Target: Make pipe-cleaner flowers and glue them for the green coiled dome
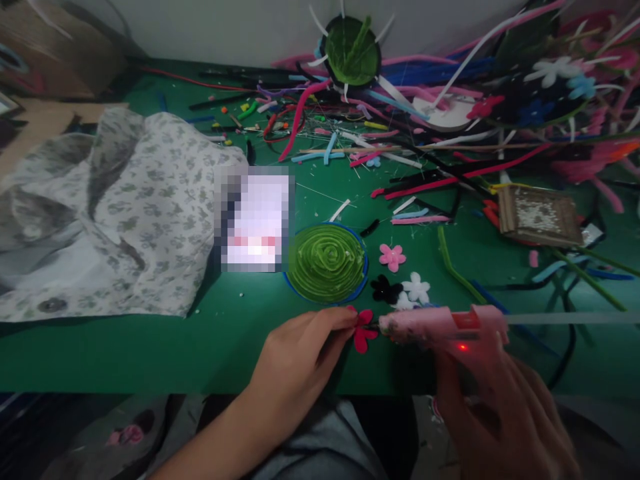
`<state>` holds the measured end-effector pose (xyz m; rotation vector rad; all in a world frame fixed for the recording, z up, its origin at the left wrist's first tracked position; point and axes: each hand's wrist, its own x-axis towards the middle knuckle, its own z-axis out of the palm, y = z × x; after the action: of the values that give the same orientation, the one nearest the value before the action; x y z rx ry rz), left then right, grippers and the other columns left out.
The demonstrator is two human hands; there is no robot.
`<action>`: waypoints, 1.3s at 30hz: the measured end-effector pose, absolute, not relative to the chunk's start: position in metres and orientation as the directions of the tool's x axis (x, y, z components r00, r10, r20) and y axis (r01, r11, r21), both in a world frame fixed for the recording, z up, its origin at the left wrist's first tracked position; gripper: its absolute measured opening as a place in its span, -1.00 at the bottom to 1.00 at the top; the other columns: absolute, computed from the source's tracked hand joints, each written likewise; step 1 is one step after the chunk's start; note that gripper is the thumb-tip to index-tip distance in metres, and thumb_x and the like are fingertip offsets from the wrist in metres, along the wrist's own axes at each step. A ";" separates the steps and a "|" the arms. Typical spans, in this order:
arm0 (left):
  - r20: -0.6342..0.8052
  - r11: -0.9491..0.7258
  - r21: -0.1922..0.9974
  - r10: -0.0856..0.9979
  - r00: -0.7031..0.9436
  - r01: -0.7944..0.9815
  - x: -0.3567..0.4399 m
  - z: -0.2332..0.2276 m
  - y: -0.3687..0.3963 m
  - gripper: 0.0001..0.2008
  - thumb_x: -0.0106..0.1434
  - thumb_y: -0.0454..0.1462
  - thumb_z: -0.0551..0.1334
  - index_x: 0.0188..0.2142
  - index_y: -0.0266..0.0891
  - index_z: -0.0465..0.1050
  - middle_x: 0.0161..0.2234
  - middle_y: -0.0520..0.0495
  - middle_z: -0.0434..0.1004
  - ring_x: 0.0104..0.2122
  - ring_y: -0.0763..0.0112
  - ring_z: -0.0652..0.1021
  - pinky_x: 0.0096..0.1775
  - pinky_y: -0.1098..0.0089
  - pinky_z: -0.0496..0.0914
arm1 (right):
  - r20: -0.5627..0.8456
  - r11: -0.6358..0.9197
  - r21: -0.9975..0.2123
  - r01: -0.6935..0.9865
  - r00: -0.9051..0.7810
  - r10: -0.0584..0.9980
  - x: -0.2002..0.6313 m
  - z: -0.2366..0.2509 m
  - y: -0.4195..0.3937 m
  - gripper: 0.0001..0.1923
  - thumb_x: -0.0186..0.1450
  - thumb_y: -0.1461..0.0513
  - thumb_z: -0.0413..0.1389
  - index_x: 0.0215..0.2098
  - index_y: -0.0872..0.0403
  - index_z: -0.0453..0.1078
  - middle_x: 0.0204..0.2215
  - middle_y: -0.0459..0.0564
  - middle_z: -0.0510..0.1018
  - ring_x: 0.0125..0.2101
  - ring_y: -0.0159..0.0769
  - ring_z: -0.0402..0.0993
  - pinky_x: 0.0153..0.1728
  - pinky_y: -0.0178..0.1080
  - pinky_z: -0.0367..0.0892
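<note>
Between the fingertips of my left hand (305,360) is a red flower (364,339) made of fuzzy stems, held by one petal. My right hand (515,407) wraps around a pink hot glue gun (440,325), whose small light glows red. The gun's nozzle points left and reaches the flower's middle; whether glue is coming out I cannot tell. Just beyond lies a green coiled disc (327,262) with a blue rim. Right of the disc are a pink flower (393,257), a black flower (387,289) and a white flower (417,287), with another white one partly behind the gun.
A phone (257,217), its screen blurred out, lies left of the disc beside patterned cloth (165,180). Fuzzy stems and scraps cover the table's (240,360) back and right. A small box (540,215) of white bits stands at right. A glue stick (570,319) protrudes behind the gun.
</note>
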<state>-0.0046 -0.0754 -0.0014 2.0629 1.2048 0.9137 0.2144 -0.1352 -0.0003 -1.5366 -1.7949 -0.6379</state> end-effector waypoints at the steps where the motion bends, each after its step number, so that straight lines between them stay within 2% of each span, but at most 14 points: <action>1: 0.268 -0.428 0.752 0.893 0.360 0.502 -0.005 -0.001 -0.075 -0.84 0.29 -0.36 0.24 -0.13 -0.17 0.44 -0.21 0.08 0.65 -0.27 0.46 0.63 -0.21 0.48 0.49 | 0.757 0.208 -0.012 0.978 -0.127 0.641 0.217 -0.001 -0.138 -0.26 0.03 0.43 0.34 0.17 0.14 0.33 -0.19 0.10 0.62 -0.33 -0.18 0.56 -0.32 -0.24 0.45; 5: 0.267 -0.426 0.753 0.895 0.358 0.502 -0.004 -0.001 -0.074 -0.84 0.30 -0.34 0.24 -0.11 -0.16 0.43 -0.23 0.08 0.65 -0.28 0.45 0.63 -0.23 0.47 0.49 | 0.697 0.316 0.240 0.918 -0.390 0.602 0.233 -0.005 -0.151 -0.46 0.08 0.42 0.29 0.03 0.05 0.44 -0.04 0.08 0.54 -0.20 -0.13 0.55 -0.24 -0.19 0.46; 9: 0.266 -0.426 0.761 0.893 0.363 0.489 -0.004 -0.001 -0.075 -0.84 0.31 -0.35 0.23 -0.11 -0.16 0.43 -0.23 0.07 0.65 -0.29 0.46 0.63 -0.22 0.47 0.49 | 0.649 0.390 0.340 0.856 -0.514 0.561 0.245 -0.009 -0.158 -0.69 0.10 0.39 0.27 -0.17 0.08 0.50 0.04 0.15 0.48 -0.11 -0.10 0.52 -0.21 -0.18 0.45; 11: 0.265 -0.423 0.767 0.894 0.362 0.482 -0.004 0.000 -0.075 -0.84 0.30 -0.36 0.24 -0.12 -0.16 0.44 -0.22 0.08 0.65 -0.28 0.47 0.63 -0.22 0.48 0.48 | 0.653 0.394 0.342 0.853 -0.517 0.553 0.246 -0.010 -0.159 -0.71 0.10 0.40 0.26 -0.20 0.09 0.50 0.04 0.15 0.48 -0.09 -0.09 0.51 -0.19 -0.16 0.45; 16: 0.310 -0.457 0.732 0.884 0.350 0.506 -0.004 0.001 -0.075 -0.82 0.28 -0.34 0.27 -0.11 -0.14 0.46 -0.20 0.10 0.66 -0.26 0.48 0.63 -0.20 0.48 0.46 | 0.656 0.322 0.274 0.906 -0.421 0.626 0.241 -0.012 -0.161 -0.65 0.08 0.43 0.26 -0.17 0.05 0.50 0.00 0.05 0.51 -0.07 -0.09 0.50 -0.14 -0.13 0.45; 21: 0.373 -0.517 0.673 0.855 0.361 0.529 -0.001 0.000 -0.076 -0.76 0.28 -0.35 0.28 -0.06 -0.14 0.44 -0.20 0.14 0.67 -0.26 0.53 0.63 -0.21 0.50 0.42 | 0.692 0.357 0.294 0.886 -0.455 0.560 0.235 -0.009 -0.154 -0.69 0.02 0.48 0.28 -0.28 0.09 0.51 0.09 0.10 0.45 -0.07 -0.07 0.51 -0.10 -0.15 0.42; 24: 0.392 -0.536 0.659 0.843 0.367 0.528 0.001 -0.001 -0.076 -0.76 0.29 -0.35 0.27 -0.04 -0.15 0.44 -0.20 0.13 0.67 -0.26 0.54 0.63 -0.21 0.51 0.41 | 0.733 0.324 0.227 0.918 -0.381 0.564 0.232 -0.009 -0.151 -0.68 -0.01 0.49 0.30 -0.30 0.12 0.51 0.06 0.11 0.47 -0.08 -0.08 0.52 -0.07 -0.15 0.41; 32: 0.333 -0.511 0.627 0.858 0.392 0.587 -0.003 0.004 -0.075 -0.78 0.29 -0.31 0.27 -0.06 -0.19 0.44 -0.23 0.04 0.64 -0.27 0.45 0.59 -0.23 0.44 0.43 | 0.740 0.316 0.207 0.926 -0.360 0.569 0.242 -0.017 -0.156 -0.60 0.07 0.32 0.33 -0.09 0.06 0.50 -0.01 0.09 0.53 -0.20 -0.16 0.56 -0.20 -0.20 0.46; 37: 0.397 -0.573 0.538 0.819 0.414 0.618 -0.015 0.007 -0.081 -0.85 0.22 -0.38 0.32 -0.20 -0.22 0.49 -0.28 0.01 0.62 -0.28 0.42 0.54 -0.20 0.42 0.41 | 0.727 0.342 0.336 0.878 -0.472 0.498 0.252 -0.020 -0.152 -0.44 0.09 0.27 0.33 0.08 -0.01 0.41 -0.09 0.04 0.57 -0.31 -0.22 0.56 -0.32 -0.25 0.47; 39: 0.418 -0.611 0.488 0.790 0.448 0.623 -0.022 0.006 -0.083 -0.89 0.21 -0.39 0.32 -0.24 -0.23 0.51 -0.30 0.00 0.61 -0.29 0.42 0.53 -0.20 0.41 0.41 | 0.728 0.316 0.329 0.890 -0.452 0.515 0.252 -0.020 -0.151 -0.37 0.10 0.25 0.33 0.14 0.01 0.36 -0.13 0.05 0.58 -0.32 -0.21 0.56 -0.33 -0.24 0.47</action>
<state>-0.0215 -0.0833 0.0055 2.4386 1.2195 0.9143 0.2522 -0.1508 -0.0201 -1.2381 -2.0890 -0.9926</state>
